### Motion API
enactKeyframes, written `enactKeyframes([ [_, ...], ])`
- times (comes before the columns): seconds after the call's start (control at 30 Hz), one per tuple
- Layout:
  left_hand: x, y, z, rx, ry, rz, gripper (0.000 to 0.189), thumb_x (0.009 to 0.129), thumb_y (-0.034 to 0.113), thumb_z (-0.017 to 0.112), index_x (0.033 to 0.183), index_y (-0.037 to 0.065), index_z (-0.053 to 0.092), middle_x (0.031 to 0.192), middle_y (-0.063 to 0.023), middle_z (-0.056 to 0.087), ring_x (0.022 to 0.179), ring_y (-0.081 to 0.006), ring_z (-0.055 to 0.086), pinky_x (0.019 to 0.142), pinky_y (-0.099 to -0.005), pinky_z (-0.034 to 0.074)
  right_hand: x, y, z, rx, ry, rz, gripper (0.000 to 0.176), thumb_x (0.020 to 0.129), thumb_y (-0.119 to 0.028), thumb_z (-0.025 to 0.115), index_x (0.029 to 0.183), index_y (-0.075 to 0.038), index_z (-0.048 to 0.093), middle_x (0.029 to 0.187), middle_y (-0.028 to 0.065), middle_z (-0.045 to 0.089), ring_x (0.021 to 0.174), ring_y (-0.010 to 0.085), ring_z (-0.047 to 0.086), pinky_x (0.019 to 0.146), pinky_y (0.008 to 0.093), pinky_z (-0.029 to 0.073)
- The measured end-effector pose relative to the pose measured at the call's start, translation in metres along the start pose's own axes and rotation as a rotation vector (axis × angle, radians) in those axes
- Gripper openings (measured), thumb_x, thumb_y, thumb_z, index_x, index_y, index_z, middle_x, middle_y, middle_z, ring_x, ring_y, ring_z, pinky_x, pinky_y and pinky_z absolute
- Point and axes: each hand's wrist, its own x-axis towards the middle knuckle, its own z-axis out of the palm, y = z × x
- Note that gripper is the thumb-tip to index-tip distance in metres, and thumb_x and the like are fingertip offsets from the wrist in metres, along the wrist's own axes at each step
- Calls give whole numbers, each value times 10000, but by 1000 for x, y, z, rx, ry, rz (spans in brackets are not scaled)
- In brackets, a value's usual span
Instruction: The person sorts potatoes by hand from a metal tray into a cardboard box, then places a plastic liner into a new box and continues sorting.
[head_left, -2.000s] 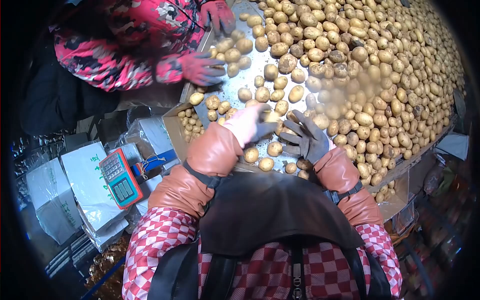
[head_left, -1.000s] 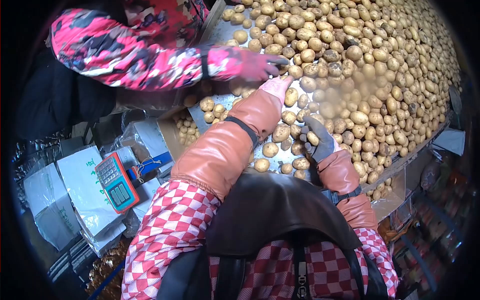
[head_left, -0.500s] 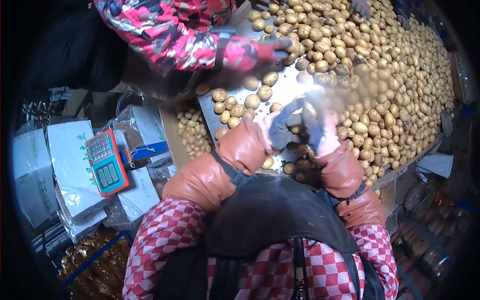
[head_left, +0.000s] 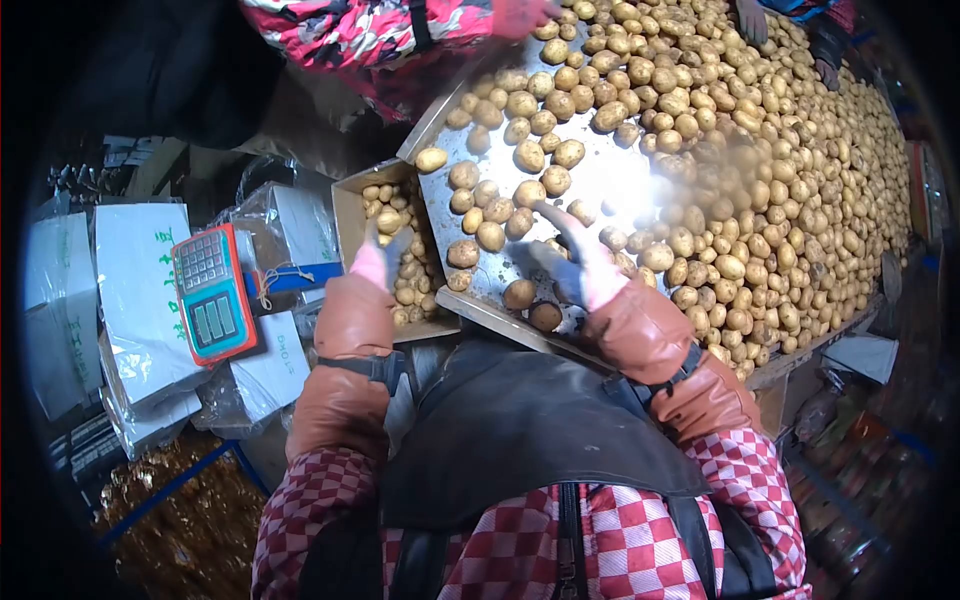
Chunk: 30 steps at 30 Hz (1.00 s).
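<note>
Potatoes (head_left: 530,193), roundish, beside the cardboard box (head_left: 349,215) — your left hand (head_left: 377,256) over it blurred, grip unclear, right hand (head_left: 588,255) splayed.

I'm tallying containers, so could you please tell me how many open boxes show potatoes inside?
1: the cardboard box of potatoes at the left hand, beside the metal surface. Others may be hidden.

Rounded, yellow-brown potatoes (head_left: 785,215), some dirt-stained, heap thickly across the right of the metal table (head_left: 597,160); others lie loose, several touching, toward its left. More potatoes lie piled inside the cardboard box (head_left: 349,215) beside it.
</note>
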Motion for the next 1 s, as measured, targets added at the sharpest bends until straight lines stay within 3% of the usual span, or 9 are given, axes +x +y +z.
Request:
enactKeyframes([
  [0.1,44,-14,45,725,24,723,507,855,-20,564,1343,114,531,1262,-171,596,1170,-331,578,982,-424,471,-28,42,-17,68,104,186,489,941,-208,630,1393,-77,497,1323,163,584,1214,249,562,1018,347,445],
  [0.17,12,52,116,843,-175,527,547,832,-43,497,1328,175,568,1240,-179,625,1155,-344,594,1001,-427,455,-44,31,-35,75,54,315,488,945,-213,621,1392,-59,496,1310,155,593,1192,240,578,1007,339,455],
  [0.4,117,103,258,1342,-85,293,500,998,288,345,1487,183,363,1318,-242,564,1239,-376,547,1044,-471,437,-132,84,-74,123,372,378,362,929,-185,633,1264,-51,607,1206,157,657,1143,256,614,997,338,456],
  [0.57,187,88,252,1250,-109,484,601,874,352,620,1445,302,440,1291,-173,609,1210,-340,579,1029,-442,444,-208,108,-97,-228,790,450,373,894,-141,649,1253,-50,608,1193,186,641,1138,299,605,997,377,458],
  [0.63,224,81,259,1281,-48,516,588,863,373,663,1411,261,478,1264,-171,625,1173,-345,598,1017,-429,453,-208,105,-112,-844,911,381,461,841,-142,676,1287,-75,577,1224,193,607,1155,360,560,1020,441,422],
  [0.7,215,85,265,1319,-53,490,590,859,381,670,1403,251,484,1257,-169,630,1167,-346,601,1012,-430,456,-196,108,-103,-841,689,657,578,798,-167,669,1350,-126,505,1376,223,465,1271,423,419,1074,518,362],
  [0.83,199,93,276,1368,-61,456,593,850,396,685,1389,233,497,1243,-165,638,1154,-348,607,1002,-432,461,-160,107,-72,-867,201,478,601,791,-126,640,1371,-200,501,1453,155,419,1331,473,347,1095,511,366],
  [0.9,189,100,275,1390,-64,432,596,846,403,692,1381,224,504,1236,-164,643,1147,-349,611,997,-433,463,-156,110,-78,-873,141,326,558,822,-115,622,1359,-219,511,1458,130,424,1324,476,360,1069,494,406],
  [1.0,102,134,263,1364,-21,473,606,831,420,712,1365,208,517,1207,-173,654,1126,-353,618,977,-443,472,-146,113,-101,-568,508,79,388,851,-98,652,1235,-141,609,1295,165,566,1237,384,509,1044,463,433],
])
